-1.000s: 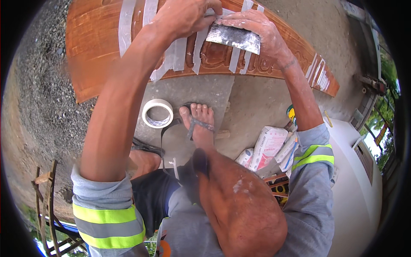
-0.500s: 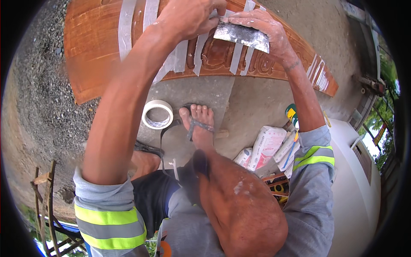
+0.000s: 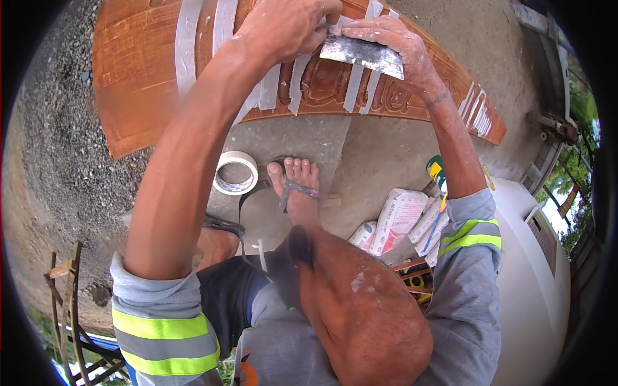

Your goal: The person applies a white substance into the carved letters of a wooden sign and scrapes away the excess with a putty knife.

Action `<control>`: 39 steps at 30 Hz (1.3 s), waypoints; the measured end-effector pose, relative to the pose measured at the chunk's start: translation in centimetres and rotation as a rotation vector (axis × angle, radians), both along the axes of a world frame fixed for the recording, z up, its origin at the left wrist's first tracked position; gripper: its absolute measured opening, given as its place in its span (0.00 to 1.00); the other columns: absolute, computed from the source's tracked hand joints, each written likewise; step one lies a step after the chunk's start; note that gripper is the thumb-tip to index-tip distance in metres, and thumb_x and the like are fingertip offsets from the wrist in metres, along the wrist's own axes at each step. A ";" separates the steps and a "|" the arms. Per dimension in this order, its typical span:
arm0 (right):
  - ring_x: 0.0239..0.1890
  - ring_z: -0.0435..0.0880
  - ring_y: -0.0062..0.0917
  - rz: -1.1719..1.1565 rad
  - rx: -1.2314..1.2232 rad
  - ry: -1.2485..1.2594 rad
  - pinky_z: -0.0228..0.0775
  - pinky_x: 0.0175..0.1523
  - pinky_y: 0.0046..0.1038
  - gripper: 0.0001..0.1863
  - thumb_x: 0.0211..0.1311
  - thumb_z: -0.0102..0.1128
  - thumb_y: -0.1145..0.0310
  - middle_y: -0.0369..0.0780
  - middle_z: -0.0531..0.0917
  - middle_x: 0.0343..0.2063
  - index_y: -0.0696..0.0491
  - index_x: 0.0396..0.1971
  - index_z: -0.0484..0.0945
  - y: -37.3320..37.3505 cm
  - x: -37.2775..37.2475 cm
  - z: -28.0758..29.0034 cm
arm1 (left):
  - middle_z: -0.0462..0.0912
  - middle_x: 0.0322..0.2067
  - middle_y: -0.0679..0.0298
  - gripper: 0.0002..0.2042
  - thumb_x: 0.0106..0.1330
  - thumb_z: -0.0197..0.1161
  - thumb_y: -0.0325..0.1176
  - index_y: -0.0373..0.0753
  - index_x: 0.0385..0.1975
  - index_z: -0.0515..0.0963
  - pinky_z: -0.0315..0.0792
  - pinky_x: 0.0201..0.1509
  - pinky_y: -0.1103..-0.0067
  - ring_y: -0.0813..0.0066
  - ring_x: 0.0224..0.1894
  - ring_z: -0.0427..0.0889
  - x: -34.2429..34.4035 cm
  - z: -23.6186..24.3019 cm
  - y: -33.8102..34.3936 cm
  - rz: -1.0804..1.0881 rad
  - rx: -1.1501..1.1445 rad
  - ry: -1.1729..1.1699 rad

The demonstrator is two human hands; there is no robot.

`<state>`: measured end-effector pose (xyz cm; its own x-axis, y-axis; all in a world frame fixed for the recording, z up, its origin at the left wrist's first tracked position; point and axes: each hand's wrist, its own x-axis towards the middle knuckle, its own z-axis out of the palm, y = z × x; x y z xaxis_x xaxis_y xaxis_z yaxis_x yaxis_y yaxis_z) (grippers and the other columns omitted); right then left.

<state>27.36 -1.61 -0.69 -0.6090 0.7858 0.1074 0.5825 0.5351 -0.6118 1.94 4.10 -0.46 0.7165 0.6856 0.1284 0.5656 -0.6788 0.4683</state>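
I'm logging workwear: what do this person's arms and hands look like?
Grey sleeves, bunched near the elbows, carry yellow-green bands either side of a grey stripe. The left hand and right hand are ungloved; whitish residue marks the right, with a thin dark line at its wrist.

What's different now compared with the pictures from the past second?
The right hand and the metal blade it holds have moved a little to the right over the carved wooden panel; the left hand has shifted slightly right too. More of the green and yellow container shows. No release or new grip is visible. The tape roll and sandalled foot stayed put.
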 end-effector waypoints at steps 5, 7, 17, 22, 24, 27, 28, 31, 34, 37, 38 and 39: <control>0.56 0.85 0.37 -0.016 0.060 0.023 0.74 0.63 0.37 0.16 0.62 0.67 0.68 0.41 0.88 0.52 0.51 0.49 0.86 -0.2 -0.6 0.3 | 0.77 0.52 0.57 0.06 0.61 0.65 0.34 0.44 0.36 0.84 0.62 0.66 0.57 0.56 0.61 0.69 0.0 0.0 0.2 -0.009 -0.017 0.011; 0.56 0.85 0.36 -0.009 0.060 0.030 0.74 0.63 0.37 0.16 0.62 0.67 0.68 0.40 0.88 0.52 0.50 0.50 0.86 -0.2 -0.6 0.4 | 0.77 0.52 0.58 0.06 0.61 0.65 0.34 0.43 0.35 0.84 0.62 0.66 0.57 0.56 0.61 0.69 0.0 0.1 0.2 -0.010 -0.025 0.014; 0.57 0.84 0.37 -0.010 0.043 0.036 0.73 0.63 0.37 0.16 0.62 0.66 0.70 0.40 0.88 0.52 0.50 0.51 0.85 -0.2 -1.0 0.6 | 0.76 0.52 0.58 0.06 0.60 0.65 0.34 0.44 0.34 0.84 0.62 0.67 0.57 0.57 0.61 0.69 -0.2 0.2 0.2 -0.009 -0.035 0.011; 0.57 0.84 0.37 0.002 0.052 0.025 0.74 0.64 0.38 0.18 0.60 0.67 0.72 0.40 0.87 0.52 0.51 0.51 0.85 -0.1 -0.6 0.3 | 0.76 0.52 0.58 0.06 0.60 0.65 0.34 0.44 0.34 0.84 0.62 0.67 0.57 0.57 0.61 0.69 -0.1 0.1 0.1 -0.014 -0.042 -0.004; 0.57 0.84 0.38 -0.004 0.057 0.007 0.75 0.64 0.39 0.19 0.59 0.68 0.73 0.40 0.87 0.52 0.51 0.52 0.84 -0.1 -0.3 -0.1 | 0.77 0.52 0.59 0.05 0.61 0.66 0.35 0.45 0.34 0.84 0.62 0.67 0.58 0.57 0.61 0.69 0.0 0.1 0.1 -0.011 -0.043 -0.002; 0.60 0.83 0.38 -0.002 -0.007 0.000 0.75 0.65 0.37 0.17 0.61 0.65 0.75 0.41 0.86 0.56 0.54 0.52 0.83 -0.3 0.0 0.0 | 0.77 0.52 0.60 0.05 0.61 0.66 0.35 0.46 0.35 0.85 0.63 0.66 0.59 0.57 0.60 0.70 -0.2 0.1 0.3 -0.034 -0.025 -0.006; 0.58 0.84 0.39 -0.016 -0.032 -0.002 0.76 0.63 0.38 0.17 0.62 0.63 0.78 0.42 0.86 0.54 0.54 0.51 0.82 -0.3 -0.1 0.2 | 0.77 0.52 0.60 0.05 0.61 0.66 0.35 0.46 0.35 0.85 0.63 0.66 0.59 0.57 0.60 0.70 -0.3 0.1 0.4 -0.036 -0.022 -0.008; 0.52 0.85 0.38 -0.028 -0.005 -0.010 0.78 0.58 0.37 0.16 0.64 0.59 0.81 0.41 0.87 0.48 0.54 0.51 0.81 0.2 0.0 0.1 | 0.77 0.51 0.61 0.05 0.62 0.66 0.36 0.47 0.35 0.85 0.64 0.65 0.60 0.58 0.60 0.70 -0.5 0.4 0.8 -0.075 -0.020 0.023; 0.41 0.82 0.34 -0.145 -0.307 -0.016 0.77 0.51 0.34 0.14 0.68 0.55 0.81 0.38 0.85 0.40 0.54 0.51 0.81 -0.2 -0.2 1.4 | 0.78 0.51 0.62 0.05 0.63 0.66 0.36 0.47 0.35 0.86 0.64 0.64 0.61 0.59 0.60 0.71 -0.9 0.5 0.8 -0.094 0.005 0.015; 0.35 0.77 0.27 -0.243 -0.592 -0.072 0.75 0.46 0.30 0.12 0.73 0.53 0.79 0.36 0.81 0.35 0.54 0.51 0.80 -1.2 0.3 2.4 | 0.79 0.52 0.63 0.05 0.63 0.66 0.36 0.48 0.35 0.86 0.65 0.64 0.61 0.59 0.59 0.72 -0.9 0.3 1.0 -0.115 0.016 0.007; 0.33 0.75 0.23 -0.215 -0.532 -0.122 0.74 0.45 0.28 0.11 0.75 0.52 0.77 0.35 0.80 0.35 0.54 0.51 0.80 -1.4 0.6 2.4 | 0.79 0.52 0.64 0.05 0.63 0.66 0.36 0.48 0.35 0.86 0.65 0.64 0.61 0.59 0.59 0.72 -0.8 0.2 1.1 -0.117 0.024 -0.018; 0.33 0.75 0.23 -0.210 -0.535 -0.118 0.74 0.45 0.28 0.11 0.75 0.52 0.77 0.35 0.80 0.35 0.54 0.51 0.80 -1.7 0.4 2.4 | 0.79 0.52 0.64 0.05 0.63 0.66 0.36 0.49 0.34 0.87 0.65 0.64 0.61 0.59 0.59 0.72 -0.9 0.2 0.8 -0.116 0.023 -0.036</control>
<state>27.76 -3.31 1.73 -0.4178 0.8174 -0.3966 0.7234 0.0352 -0.6895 1.05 4.89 -0.25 0.7855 0.5950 0.1703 0.4660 -0.7496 0.4700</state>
